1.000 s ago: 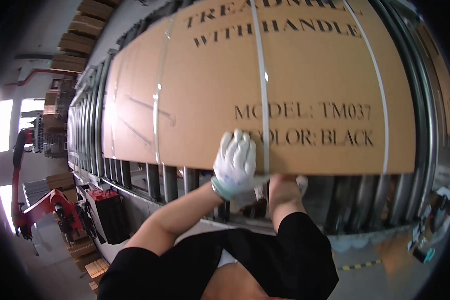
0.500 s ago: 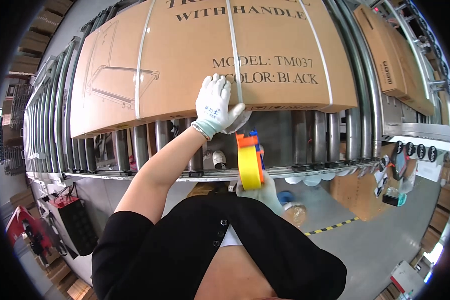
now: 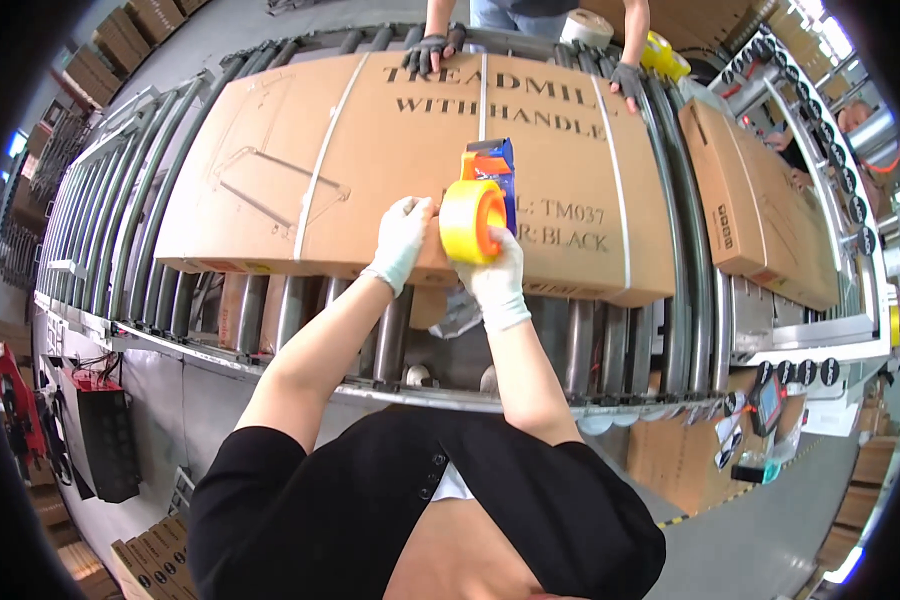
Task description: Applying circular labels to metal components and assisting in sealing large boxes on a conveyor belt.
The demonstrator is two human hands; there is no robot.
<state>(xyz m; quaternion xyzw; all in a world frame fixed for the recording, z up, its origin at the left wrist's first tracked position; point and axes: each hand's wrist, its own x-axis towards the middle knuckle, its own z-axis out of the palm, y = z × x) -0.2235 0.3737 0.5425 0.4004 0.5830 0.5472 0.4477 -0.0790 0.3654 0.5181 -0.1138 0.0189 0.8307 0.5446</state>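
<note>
My right hand (image 3: 494, 272), in a white glove, grips a blue and orange tape dispenser (image 3: 504, 158) loaded with a yellow tape roll (image 3: 462, 222), above the near part of a large strapped cardboard box (image 3: 390, 160). Just left of the roll, my left hand (image 3: 402, 238), also white-gloved, has its fingers closed in a pinch; what they hold, if anything, is too small to make out. White straps run across the box, which lies flat on a roller conveyor (image 3: 390, 340).
Across the box, another person's dark-gloved hands (image 3: 432, 52) rest at its far edge. A second cardboard box (image 3: 740, 195) lies to the right. Beyond the far side are yellow tape rolls (image 3: 665, 55). A metal rail (image 3: 300, 378) borders the conveyor's near side.
My right hand has raised the tape dispenser from below the near edge to above the box. My left hand has left the box top and closed its fingers. Another person's hands have come into view.
</note>
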